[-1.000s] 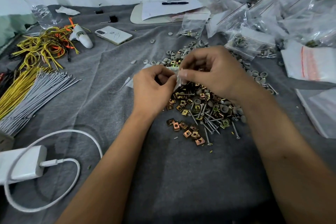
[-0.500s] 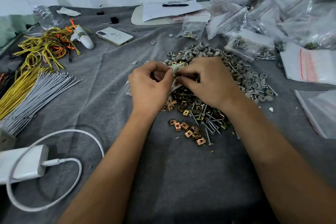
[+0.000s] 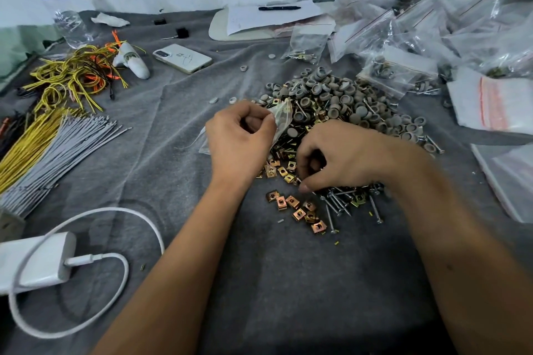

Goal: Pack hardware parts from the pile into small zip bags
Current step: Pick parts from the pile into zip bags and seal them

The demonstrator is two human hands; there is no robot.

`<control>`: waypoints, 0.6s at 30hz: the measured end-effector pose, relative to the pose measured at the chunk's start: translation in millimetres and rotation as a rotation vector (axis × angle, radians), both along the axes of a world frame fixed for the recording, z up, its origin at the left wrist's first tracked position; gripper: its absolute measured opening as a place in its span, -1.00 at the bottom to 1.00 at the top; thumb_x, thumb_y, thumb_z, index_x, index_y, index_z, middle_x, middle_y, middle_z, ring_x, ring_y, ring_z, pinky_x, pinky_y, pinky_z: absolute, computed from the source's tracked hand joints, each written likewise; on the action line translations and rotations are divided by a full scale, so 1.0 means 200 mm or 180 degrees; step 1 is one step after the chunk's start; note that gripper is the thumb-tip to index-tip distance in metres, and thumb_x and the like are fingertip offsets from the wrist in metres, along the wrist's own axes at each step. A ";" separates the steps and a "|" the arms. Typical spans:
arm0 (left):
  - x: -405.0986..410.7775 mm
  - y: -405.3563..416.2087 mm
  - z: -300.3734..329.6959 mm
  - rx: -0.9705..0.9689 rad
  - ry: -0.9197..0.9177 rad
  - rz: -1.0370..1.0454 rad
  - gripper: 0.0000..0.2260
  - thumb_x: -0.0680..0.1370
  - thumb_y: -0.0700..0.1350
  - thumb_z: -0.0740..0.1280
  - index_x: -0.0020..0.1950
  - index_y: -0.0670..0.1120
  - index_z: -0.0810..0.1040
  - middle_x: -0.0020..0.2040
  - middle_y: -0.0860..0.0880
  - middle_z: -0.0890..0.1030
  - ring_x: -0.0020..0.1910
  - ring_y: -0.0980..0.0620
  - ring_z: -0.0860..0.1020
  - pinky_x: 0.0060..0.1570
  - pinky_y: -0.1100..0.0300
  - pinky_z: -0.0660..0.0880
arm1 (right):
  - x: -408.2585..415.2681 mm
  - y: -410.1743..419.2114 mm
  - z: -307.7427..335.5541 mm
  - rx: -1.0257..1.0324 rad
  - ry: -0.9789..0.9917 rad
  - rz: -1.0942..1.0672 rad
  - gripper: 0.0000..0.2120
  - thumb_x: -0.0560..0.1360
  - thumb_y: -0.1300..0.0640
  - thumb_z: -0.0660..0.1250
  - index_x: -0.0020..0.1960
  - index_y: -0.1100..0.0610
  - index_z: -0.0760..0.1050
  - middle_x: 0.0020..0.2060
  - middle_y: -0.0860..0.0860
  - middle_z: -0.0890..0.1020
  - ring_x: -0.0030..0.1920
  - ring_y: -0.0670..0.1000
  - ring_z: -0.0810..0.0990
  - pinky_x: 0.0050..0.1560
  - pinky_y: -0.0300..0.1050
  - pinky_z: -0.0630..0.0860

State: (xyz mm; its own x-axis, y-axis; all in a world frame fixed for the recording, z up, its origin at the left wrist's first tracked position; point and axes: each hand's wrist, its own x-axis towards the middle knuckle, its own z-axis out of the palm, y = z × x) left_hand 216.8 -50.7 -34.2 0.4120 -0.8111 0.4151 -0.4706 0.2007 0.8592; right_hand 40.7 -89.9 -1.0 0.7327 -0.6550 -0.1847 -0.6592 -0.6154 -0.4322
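Left hand curled, pinching a small clear zip bag by its edge between thumb and forefinger, bag raised just above the near-left edge of the pile; right hand lowered onto the pile's near side, fingers bent inward over the brass clip nuts, thumb tip against the cloth; cannot tell whether anything is caught between those fingertips. Pile heaped mid-table on grey cloth: grey round caps at the far side, brass clips in the middle, screws at the near right; a loose row of brass clips just apart on the near edge. Filled bags stacked at far right; flat empty bags beside them. Yellow wires and grey ties at left; phone beyond; white charger with cable at near left.
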 end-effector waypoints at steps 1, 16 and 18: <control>0.00 0.00 0.00 0.0005 -0.0002 -0.0003 -0.92 0.50 -0.24 0.47 -0.16 -0.08 0.71 -0.43 0.15 0.52 -0.45 0.22 0.45 -0.37 0.35 0.36 | -0.01 0.00 0.00 0.0001 -0.0114 0.0007 -0.92 0.43 -0.02 0.57 -0.20 -0.08 0.69 -0.30 -0.18 0.67 -0.23 -0.19 0.63 -0.17 -0.16 0.56; -0.02 0.01 0.01 0.0089 -0.0073 -0.0061 -0.94 0.51 -0.25 0.47 -0.15 -0.14 0.71 -0.44 0.13 0.50 -0.46 0.23 0.43 -0.38 0.39 0.34 | 0.03 0.02 -0.02 -0.0249 0.0068 0.0052 -0.87 0.47 -0.05 0.54 -0.19 -0.07 0.63 -0.19 -0.15 0.63 -0.16 -0.16 0.59 -0.07 -0.11 0.55; -0.02 0.01 0.00 0.0092 -0.0092 -0.0045 -0.94 0.50 -0.25 0.47 -0.16 -0.13 0.71 -0.44 0.13 0.51 -0.46 0.22 0.44 -0.37 0.38 0.35 | 0.02 0.01 -0.02 -0.0331 -0.0214 -0.0039 -0.88 0.51 -0.03 0.50 -0.16 -0.07 0.60 -0.18 -0.15 0.61 -0.15 -0.16 0.58 -0.08 -0.13 0.51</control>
